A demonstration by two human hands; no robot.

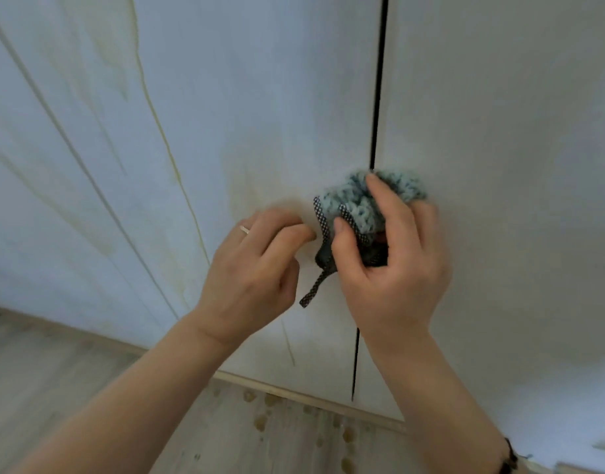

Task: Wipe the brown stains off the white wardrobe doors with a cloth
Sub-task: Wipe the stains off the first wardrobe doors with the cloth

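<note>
right hand [390, 268] clenched blue cloth [349, 200] at the door gap [379, 80] | left hand [249, 268] fingers [287, 234] curled beside it (hold unclear) | stains [150, 104] streaked left door [260, 80]

Pale wood-grain floor [71, 388], 6 to 8 o'clock. Brown droplets [260, 421] scattered at 6 o'clock, just below the wardrobe doors [260, 131].

This is a room in a home, the kind where clothes are kept: tall white wardrobe doors [260, 97] fill nearly the whole view, flat panels with a narrow dark gap [379, 80] between two of them. At their foot a pale wooden strip [294, 395] meets a light wood-look floor [71, 388]. Yellow-brown stains [164, 138] run down the doors, and brown spots [260, 420] dot the floor just beside the base.
</note>
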